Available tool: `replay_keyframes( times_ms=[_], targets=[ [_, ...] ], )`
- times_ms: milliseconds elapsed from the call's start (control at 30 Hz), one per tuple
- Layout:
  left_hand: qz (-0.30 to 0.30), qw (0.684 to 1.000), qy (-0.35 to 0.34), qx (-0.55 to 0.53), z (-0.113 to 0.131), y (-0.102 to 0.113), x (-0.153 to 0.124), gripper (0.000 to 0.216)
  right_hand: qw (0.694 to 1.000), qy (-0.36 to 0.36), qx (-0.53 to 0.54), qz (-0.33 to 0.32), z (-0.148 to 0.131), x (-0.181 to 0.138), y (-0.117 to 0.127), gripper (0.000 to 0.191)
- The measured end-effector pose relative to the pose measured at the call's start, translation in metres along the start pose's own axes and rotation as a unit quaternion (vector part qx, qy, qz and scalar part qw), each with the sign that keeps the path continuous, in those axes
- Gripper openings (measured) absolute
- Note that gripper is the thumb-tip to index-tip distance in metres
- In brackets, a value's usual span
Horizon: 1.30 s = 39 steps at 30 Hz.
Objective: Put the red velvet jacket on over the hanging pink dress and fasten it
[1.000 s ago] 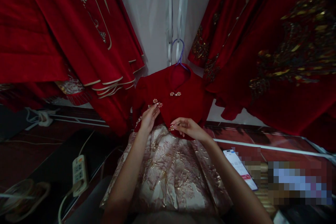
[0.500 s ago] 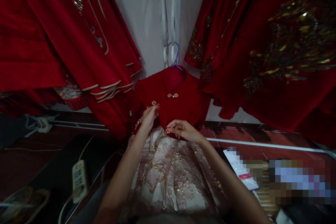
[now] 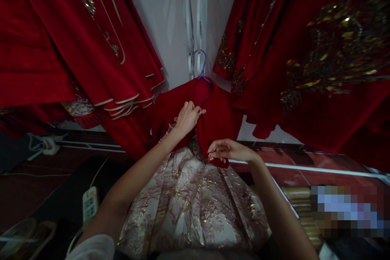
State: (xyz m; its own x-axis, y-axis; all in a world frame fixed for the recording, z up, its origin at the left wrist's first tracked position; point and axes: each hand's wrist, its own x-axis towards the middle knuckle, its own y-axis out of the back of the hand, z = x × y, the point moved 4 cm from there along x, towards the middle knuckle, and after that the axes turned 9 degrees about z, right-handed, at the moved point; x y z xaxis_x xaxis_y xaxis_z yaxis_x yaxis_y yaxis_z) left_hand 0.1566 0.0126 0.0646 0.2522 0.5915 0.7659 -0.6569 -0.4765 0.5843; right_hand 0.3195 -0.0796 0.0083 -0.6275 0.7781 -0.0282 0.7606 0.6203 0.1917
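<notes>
A red jacket with a stand-up collar hangs on a purple hanger. Under its hem spreads a pale brocade skirt with a shiny raised pattern. My left hand pinches the jacket's front edge just below the collar, right against a beaded clasp. Lower down, my right hand has its fingertips closed on a small gold beaded ornament at the jacket's lower front edge. More beadwork runs along the jacket's left side, partly behind my left hand.
Red garments hang at left and right, the right ones with gold embroidery. White metal poles stand behind the hanger. A power strip lies low at left. On the right are a white rail and a slatted bamboo surface.
My left hand has moved up and right from the side beadwork to the clasp below the collar. My right hand has shifted right and slightly down, drawing the front edge along with it.
</notes>
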Motion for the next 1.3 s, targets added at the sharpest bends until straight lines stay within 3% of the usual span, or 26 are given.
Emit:
replay_keyframes(
  times_ms=[200, 333, 467, 567, 667, 733, 800, 933, 1033, 1133, 1300],
  targets=[
    [-0.033, 0.988, -0.113, 0.097, 0.009, 0.004, 0.010, 0.009, 1.000, 0.008, -0.010, 0.010, 0.001, -0.005, 0.009, 0.027],
    [-0.077, 0.963, -0.206, 0.156, 0.016, 0.008, 0.013, 0.016, 1.000, -0.006, -0.026, -0.006, 0.003, -0.005, 0.010, 0.032],
    [-0.084, 0.939, -0.274, 0.190, 0.016, 0.014, 0.013, 0.015, 0.999, 0.005, -0.036, 0.019, -0.002, -0.004, 0.010, 0.035],
    [-0.075, 0.928, -0.313, 0.189, 0.015, 0.016, 0.013, 0.018, 0.993, 0.057, -0.044, 0.094, -0.014, 0.007, 0.015, 0.030],
    [-0.064, 0.921, -0.339, 0.181, 0.015, 0.016, 0.013, 0.021, 0.964, 0.123, -0.026, 0.234, -0.034, 0.030, 0.027, 0.029],
    [-0.051, 0.928, -0.321, 0.180, 0.014, 0.017, 0.014, 0.022, 0.928, 0.165, 0.009, 0.334, -0.048, 0.051, 0.035, 0.029],
    [-0.030, 0.945, -0.268, 0.187, 0.012, 0.020, 0.017, 0.025, 0.899, 0.197, 0.044, 0.390, -0.060, 0.074, 0.038, 0.034],
    [0.018, 0.962, -0.118, 0.246, 0.007, 0.033, 0.018, 0.037, 0.896, 0.189, 0.081, 0.393, -0.068, 0.115, 0.030, 0.056],
    [0.025, 0.952, -0.020, 0.303, 0.001, 0.043, 0.016, 0.055, 0.880, 0.115, -0.016, 0.460, -0.056, 0.125, 0.023, 0.078],
    [0.025, 0.942, 0.047, 0.331, -0.012, 0.052, 0.019, 0.059, 0.826, 0.047, -0.160, 0.539, -0.040, 0.117, 0.023, 0.094],
    [0.010, 0.925, 0.114, 0.362, -0.049, 0.074, 0.040, 0.048, 0.715, 0.032, -0.311, 0.626, -0.031, 0.088, 0.047, 0.085]
  ],
)
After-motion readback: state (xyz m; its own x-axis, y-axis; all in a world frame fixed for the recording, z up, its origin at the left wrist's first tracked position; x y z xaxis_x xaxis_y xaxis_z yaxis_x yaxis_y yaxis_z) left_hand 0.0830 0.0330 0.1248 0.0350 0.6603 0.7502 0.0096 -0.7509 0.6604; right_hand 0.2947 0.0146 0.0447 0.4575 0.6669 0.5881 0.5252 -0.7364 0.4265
